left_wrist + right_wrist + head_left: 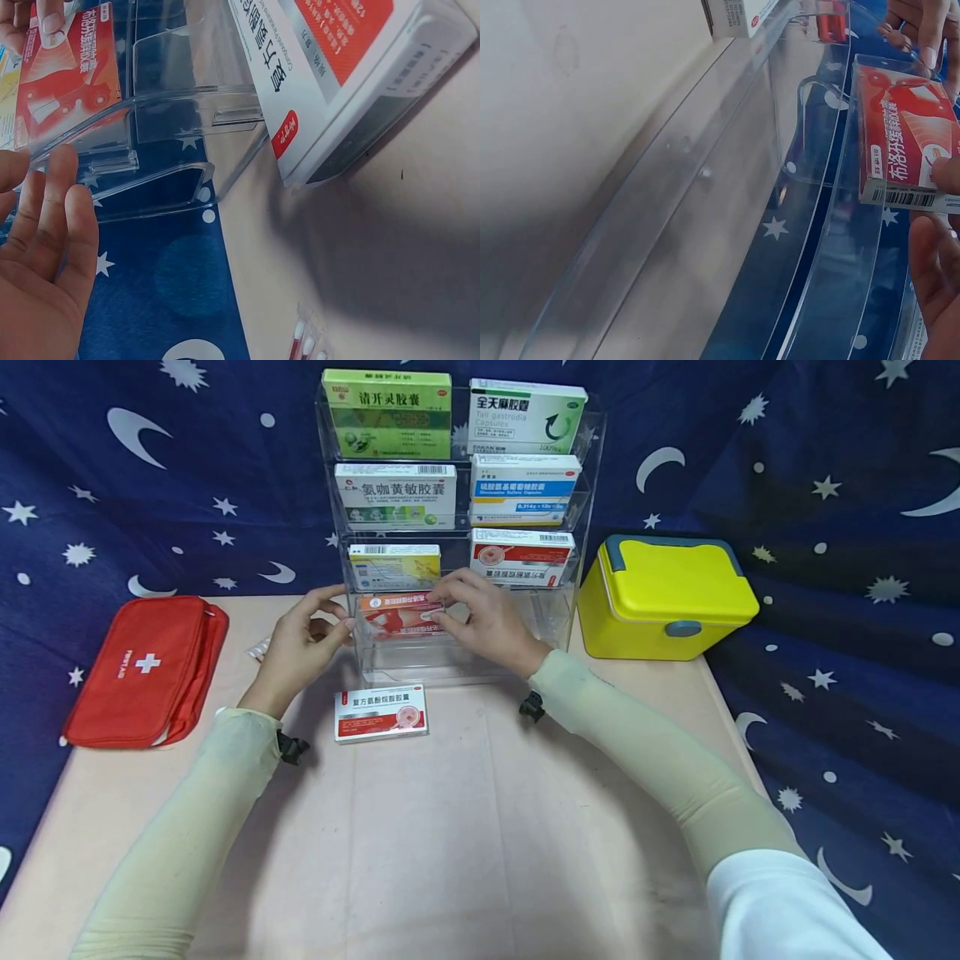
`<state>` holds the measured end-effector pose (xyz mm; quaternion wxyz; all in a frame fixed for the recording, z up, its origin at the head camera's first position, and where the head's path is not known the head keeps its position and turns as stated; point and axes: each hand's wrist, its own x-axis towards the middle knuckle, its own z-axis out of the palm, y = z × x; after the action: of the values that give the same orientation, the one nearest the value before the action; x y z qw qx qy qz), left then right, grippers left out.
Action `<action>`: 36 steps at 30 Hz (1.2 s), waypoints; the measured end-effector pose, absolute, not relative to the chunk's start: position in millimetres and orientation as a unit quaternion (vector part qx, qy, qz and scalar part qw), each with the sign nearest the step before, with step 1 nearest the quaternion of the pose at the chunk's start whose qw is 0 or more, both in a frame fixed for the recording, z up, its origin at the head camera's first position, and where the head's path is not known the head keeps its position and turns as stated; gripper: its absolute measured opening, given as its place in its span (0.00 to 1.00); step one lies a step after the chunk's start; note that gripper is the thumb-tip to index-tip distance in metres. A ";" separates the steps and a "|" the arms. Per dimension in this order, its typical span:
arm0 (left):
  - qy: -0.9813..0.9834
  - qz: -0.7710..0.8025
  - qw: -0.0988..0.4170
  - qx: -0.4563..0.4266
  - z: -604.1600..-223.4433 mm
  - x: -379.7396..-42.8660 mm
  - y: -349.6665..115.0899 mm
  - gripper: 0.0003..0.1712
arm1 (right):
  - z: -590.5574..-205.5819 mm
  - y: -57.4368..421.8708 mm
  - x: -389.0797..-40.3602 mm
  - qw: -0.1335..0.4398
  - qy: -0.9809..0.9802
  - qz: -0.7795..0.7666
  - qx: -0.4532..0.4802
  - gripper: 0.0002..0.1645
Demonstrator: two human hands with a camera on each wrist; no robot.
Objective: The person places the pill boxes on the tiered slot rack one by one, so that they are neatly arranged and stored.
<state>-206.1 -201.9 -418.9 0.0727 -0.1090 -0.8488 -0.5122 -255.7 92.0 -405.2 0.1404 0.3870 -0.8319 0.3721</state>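
My right hand (483, 614) pinches the red medicine box (397, 615) at its end; the box sits in the left part of the lowest visible filled tier of the clear display rack (465, 672). In the right wrist view the thumb lies on the front of the box and the other fingers are under its barcode end. At the rack's left side is my left hand (300, 639), fingers loosely extended and touching the side panel. A white and red medicine box (381, 714) lies flat on the table before the rack.
Higher tiers hold several medicine boxes, among them a green box (390, 418) and a yellow one (395, 567). Left stands a red first-aid pouch (146, 672), right a yellow lidded case (667, 602). Packed cotton swabs (306, 341) lie near the left hand.
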 end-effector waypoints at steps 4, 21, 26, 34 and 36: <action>-0.851 -0.509 0.072 -0.106 -418.9 -205.8 -201.5 0.29 | -406.8 93.0 -256.0 0.142 -0.835 0.365 0.386 0.11; -0.857 -0.501 0.064 -0.099 -418.8 -204.5 -202.9 0.29 | -411.1 97.8 -237.9 0.194 -0.829 0.359 0.382 0.10; -0.856 -0.503 0.067 -0.101 -419.5 -204.7 -203.3 0.29 | -417.6 93.3 -216.6 0.180 -0.808 0.373 0.419 0.08; -0.858 -0.500 0.067 -0.102 -421.1 -204.8 -203.5 0.29 | -441.3 74.0 -182.0 -0.038 -0.860 0.215 0.461 0.23; -0.857 -0.501 0.065 -0.103 -421.2 -204.5 -202.9 0.29 | -448.7 70.7 -176.0 -0.087 -0.866 0.171 0.462 0.26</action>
<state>-204.5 -202.9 -421.2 0.0647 -0.1030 -0.8566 -0.5015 -176.0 70.7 -448.7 -0.0873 0.4619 -0.8658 0.1712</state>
